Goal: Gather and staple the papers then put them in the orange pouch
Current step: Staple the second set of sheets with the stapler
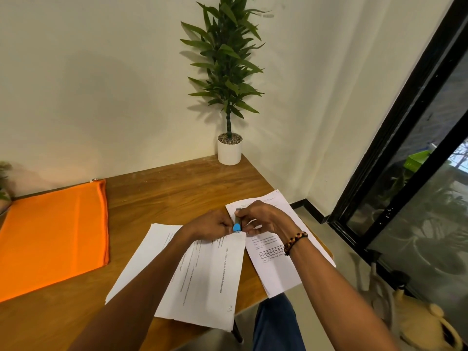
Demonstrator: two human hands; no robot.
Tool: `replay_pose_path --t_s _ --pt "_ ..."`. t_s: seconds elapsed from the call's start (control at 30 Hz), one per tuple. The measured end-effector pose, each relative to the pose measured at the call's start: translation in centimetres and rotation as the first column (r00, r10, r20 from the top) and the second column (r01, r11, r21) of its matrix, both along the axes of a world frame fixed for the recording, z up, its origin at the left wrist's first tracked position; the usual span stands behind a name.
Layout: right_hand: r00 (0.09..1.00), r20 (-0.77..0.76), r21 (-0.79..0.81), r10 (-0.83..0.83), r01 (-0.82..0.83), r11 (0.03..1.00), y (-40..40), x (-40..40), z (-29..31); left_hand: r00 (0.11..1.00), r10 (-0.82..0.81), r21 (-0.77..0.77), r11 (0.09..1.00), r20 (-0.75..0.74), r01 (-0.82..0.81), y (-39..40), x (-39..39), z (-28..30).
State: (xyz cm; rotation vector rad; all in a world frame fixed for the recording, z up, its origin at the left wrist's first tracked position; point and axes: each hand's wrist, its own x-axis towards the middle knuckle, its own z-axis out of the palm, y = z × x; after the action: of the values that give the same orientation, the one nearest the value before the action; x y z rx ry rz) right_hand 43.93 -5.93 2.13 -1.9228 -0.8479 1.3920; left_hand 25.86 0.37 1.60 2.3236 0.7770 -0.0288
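Your two hands meet over the near right part of the wooden desk [157,196], working a small stapler [237,225] with a blue end between them. Your left hand [211,224] has its fingers curled against the stapler's left side and presses on the top corner of the paper stack [202,279], while your right hand [260,219], with a beaded bracelet [293,243] on its wrist, pinches the stapler from above and from the right. The stapler sits right at the top right corner of that stack, whose sheets lie fanned and slightly out of line, their near edge hanging over the desk's front edge. Just beside it to the right lies a separate printed sheet [276,269] with a grid drawn on it, partly under your right wrist and also overhanging the edge. The orange pouch [53,236] lies flat at the far left of the desk, well apart from the papers. A potted plant [229,150] in a white pot stands at the desk's far corner against the wall.
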Motion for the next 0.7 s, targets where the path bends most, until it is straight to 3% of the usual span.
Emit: replay_pose_path --t_s 0.33,0.7 --pt "1.0 -0.015 -0.142 0.007 -0.009 0.99 -0.1 -1.3 0.9 1.0 -0.011 -0.059 0.998 -0.009 0.01 0.1 -0.7 -0.3" --pt "0.993 0.111 -0.095 0.05 -0.039 0.995 -0.3 -2.8 0.6 0.999 0.04 -0.069 0.997 0.025 -0.039 -0.2 -0.8 -0.7"
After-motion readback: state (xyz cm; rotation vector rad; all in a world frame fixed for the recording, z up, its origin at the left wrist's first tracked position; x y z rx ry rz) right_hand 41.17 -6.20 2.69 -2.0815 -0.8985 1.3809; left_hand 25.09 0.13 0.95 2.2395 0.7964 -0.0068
